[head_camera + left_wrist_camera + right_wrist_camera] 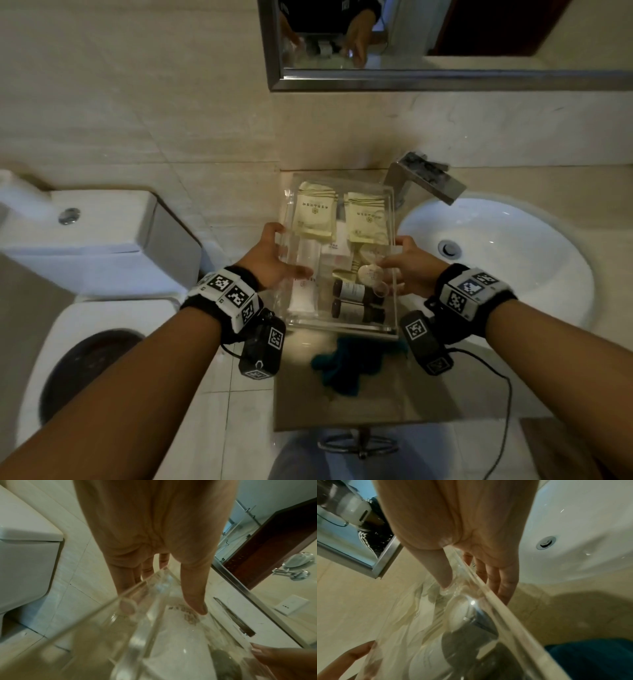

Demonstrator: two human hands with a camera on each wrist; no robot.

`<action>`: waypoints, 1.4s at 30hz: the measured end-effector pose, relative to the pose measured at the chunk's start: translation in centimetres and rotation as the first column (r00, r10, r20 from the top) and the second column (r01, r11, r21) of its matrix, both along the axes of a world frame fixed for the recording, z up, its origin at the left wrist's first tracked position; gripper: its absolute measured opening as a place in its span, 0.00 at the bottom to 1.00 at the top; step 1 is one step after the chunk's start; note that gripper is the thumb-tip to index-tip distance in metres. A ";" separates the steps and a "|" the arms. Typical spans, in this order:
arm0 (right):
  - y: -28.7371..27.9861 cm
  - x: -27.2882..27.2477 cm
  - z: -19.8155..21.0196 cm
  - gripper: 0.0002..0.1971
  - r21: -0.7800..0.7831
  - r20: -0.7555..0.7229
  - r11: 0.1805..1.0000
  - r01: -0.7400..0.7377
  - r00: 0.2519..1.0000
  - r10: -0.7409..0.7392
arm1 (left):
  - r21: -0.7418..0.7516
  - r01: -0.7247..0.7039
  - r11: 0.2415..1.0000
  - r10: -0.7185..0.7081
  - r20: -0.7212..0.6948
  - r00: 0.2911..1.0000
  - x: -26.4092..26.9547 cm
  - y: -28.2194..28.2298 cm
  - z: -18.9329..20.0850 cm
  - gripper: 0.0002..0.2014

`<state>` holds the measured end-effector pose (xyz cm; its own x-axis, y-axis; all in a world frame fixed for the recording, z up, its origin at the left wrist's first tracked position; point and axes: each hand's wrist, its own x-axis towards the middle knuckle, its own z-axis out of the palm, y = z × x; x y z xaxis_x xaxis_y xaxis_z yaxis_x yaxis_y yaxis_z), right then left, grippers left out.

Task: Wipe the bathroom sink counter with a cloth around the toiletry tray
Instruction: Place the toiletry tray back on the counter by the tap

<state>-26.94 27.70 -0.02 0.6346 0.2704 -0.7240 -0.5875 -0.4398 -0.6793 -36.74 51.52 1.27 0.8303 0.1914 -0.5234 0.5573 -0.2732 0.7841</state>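
The clear acrylic toiletry tray (342,329) holds cream sachets, white packets and two dark little bottles. My left hand (284,253) grips its left wall and my right hand (394,255) grips its right wall. In the left wrist view the left thumb (193,592) lies inside the tray wall (137,588), with the fingers outside it. The right wrist view shows the same grip on the right wall (496,601). The tray appears raised a little off the counter. A teal cloth (346,363) lies crumpled on the counter at the tray's near edge, and shows again as the cloth (590,660).
A white round sink (513,246) with a steel faucet (424,181) sits right of the tray. A toilet (85,246) stands to the left, below counter level. A framed mirror (445,51) hangs on the wall behind. A cable trails from the right wrist.
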 end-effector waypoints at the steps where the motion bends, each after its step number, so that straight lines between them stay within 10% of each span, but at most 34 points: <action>1: -0.5 -0.4 0.3 0.29 0.006 -0.007 1.000 -0.005 1.000 0.005 | 0.004 0.010 1.000 -0.010 -0.002 1.000 -0.5 -0.4 0.3 0.41; 12: -12.3 -4.0 1.0 0.15 0.192 -0.095 0.972 -0.139 0.983 0.159 | 0.024 0.026 0.999 -0.026 -0.025 0.999 -3.4 -11.1 1.6 0.43; 23: -26.6 -4.4 2.2 0.21 0.206 -0.051 0.978 -0.046 0.997 0.058 | 0.021 0.074 0.997 -0.073 -0.032 0.997 -2.2 -24.8 2.8 0.43; 42: -31.1 -0.5 3.3 0.17 0.207 -0.001 0.957 0.204 0.978 -0.209 | 0.048 0.271 0.961 -0.273 0.042 0.961 6.4 -28.6 3.5 0.37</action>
